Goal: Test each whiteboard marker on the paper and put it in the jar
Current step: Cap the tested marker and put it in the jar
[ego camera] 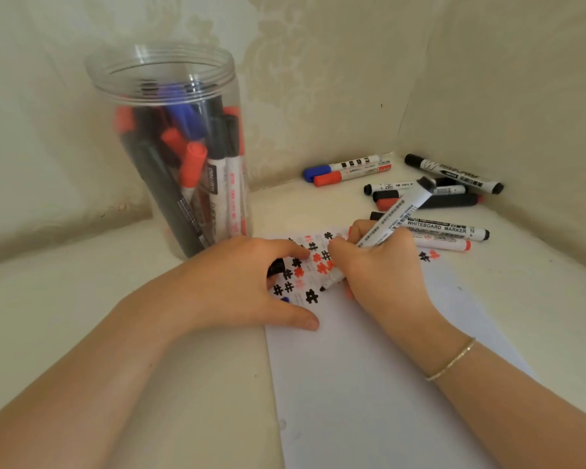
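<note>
A marker (pixel 394 216) is pinched in the curled fingers of the right hand (pixel 379 269); its tip is set on the paper (pixel 369 384) among black and red hash marks. The long axis runs from the tip up and to the right, away from the jar (pixel 170 147). The jar, clear ribbed plastic, open-mouthed and part-filled with markers, stands to the left and beyond, nearer the left hand (pixel 247 282). That hand lies on the paper's edge, fingers bent over a small black object, apparently a cap (pixel 275 267); this cannot be confirmed. Untested markers (pixel 447 204), smooth white cylinders, lie loose at right.
</note>
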`<state>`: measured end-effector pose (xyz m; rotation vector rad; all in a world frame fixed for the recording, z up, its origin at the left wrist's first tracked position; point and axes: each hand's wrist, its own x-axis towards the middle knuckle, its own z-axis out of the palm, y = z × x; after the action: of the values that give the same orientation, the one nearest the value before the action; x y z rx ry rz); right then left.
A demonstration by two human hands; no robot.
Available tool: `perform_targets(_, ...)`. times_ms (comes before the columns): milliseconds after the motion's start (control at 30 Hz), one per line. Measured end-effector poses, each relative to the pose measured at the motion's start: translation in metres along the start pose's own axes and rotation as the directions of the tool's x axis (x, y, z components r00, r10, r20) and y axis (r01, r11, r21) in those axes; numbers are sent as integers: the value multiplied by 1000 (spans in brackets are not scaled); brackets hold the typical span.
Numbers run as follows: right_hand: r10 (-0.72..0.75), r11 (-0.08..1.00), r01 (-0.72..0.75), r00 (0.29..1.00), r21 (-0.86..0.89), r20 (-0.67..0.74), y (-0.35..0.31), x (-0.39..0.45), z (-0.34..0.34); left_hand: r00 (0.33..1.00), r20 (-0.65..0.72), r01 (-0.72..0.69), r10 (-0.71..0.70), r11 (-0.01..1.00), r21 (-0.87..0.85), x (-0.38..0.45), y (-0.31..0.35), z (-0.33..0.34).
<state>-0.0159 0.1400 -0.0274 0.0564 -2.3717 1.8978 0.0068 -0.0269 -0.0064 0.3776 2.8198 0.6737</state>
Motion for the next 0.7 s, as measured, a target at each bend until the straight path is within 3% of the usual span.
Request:
perform_targets(133, -40, 999, 40, 999, -13, 4, 1, -1, 0, 1000, 10, 10, -10, 1000, -5, -1, 3, -2)
perform_targets(367, 18, 1000, -18, 999, 18, 29, -2, -1, -3, 1000, 18, 18, -18, 1000, -12, -1, 4, -2)
perform_targets(567, -77, 996, 77, 997, -45, 16, -4, -4, -1, 1000, 14, 15, -15, 1000, 26, -1, 4, -3)
perform_targets(700, -3, 1000, 2, 1000, 14, 10, -3, -2, -3, 1000, 18, 6, -6, 999, 35, -1, 3, -3)
